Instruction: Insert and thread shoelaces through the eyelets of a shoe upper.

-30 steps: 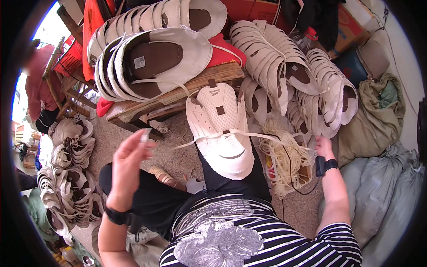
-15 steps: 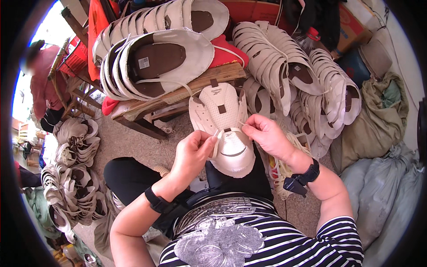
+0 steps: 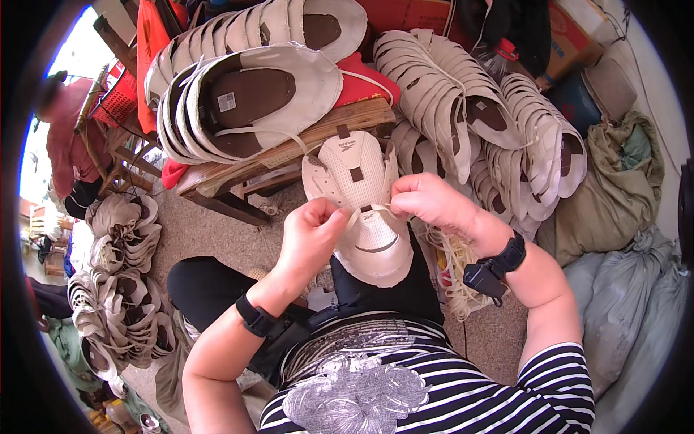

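Observation:
A cream shoe upper point(image 3: 377, 264) rests on my lap, toe toward me, with its perforated tongue point(image 3: 354, 159) spread open at the far end. Across its lowest eyelets runs a pale shoelace point(image 3: 374, 208). My left hand point(image 3: 311, 230) is closed in a pinch on the lace at the upper's left side. On the right side, my right hand point(image 3: 432, 204) pinches the other part of the lace, thumb and forefinger together. Its fingers partly hide the right eyelet flap. Both hands stay close to the upper.
A wooden bench point(image 3: 289, 153) ahead carries nested shoe uppers point(image 3: 307, 76). More stacked uppers point(image 3: 423, 87) stand at the far right, and others point(image 3: 130, 304) lie on the floor at left. Loose laces point(image 3: 463, 286) hang by my right knee. Grey sacks point(image 3: 614, 304) line the right side.
My right hand has moved slightly up and its knuckles have turned over toward the upper. The left hand has shifted a little upward, its fingers curled tighter at the lace.

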`<state>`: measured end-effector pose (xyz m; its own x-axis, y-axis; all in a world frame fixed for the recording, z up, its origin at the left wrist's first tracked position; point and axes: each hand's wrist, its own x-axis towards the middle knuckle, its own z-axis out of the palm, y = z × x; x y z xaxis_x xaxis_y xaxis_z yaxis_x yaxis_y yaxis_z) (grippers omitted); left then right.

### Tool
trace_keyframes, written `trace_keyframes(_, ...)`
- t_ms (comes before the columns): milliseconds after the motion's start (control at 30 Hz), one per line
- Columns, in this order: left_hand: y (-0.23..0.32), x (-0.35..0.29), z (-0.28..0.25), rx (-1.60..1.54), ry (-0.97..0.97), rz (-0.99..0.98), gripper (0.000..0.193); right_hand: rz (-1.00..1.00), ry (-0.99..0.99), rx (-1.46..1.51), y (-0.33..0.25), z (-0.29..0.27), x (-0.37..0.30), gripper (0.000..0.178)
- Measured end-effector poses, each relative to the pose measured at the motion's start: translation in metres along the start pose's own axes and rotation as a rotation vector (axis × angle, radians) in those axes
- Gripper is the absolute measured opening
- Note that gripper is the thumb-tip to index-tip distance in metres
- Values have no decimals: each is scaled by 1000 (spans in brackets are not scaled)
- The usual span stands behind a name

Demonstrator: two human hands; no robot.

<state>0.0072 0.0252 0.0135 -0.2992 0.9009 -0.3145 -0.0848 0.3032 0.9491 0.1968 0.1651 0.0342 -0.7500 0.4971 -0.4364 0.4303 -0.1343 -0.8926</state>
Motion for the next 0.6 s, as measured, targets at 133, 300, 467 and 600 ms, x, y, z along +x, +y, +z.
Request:
trace_keyframes(133,13,0,-3,743,86,522,11,-316,268,-693,-11,17,-3,14)
trace_keyframes(300,47,-5,-10,1234,-27,798,13,-540,210,-1141,-20,9,-10,11)
trace_keyframes(467,70,14,-23,1120,-318,722,39,-798,57,-1324,-42,-4,-3,18)
trace_keyframes(600,66,27,-27,1141,-410,810,36,-811,-25,-1188,-49,-5,4,31)
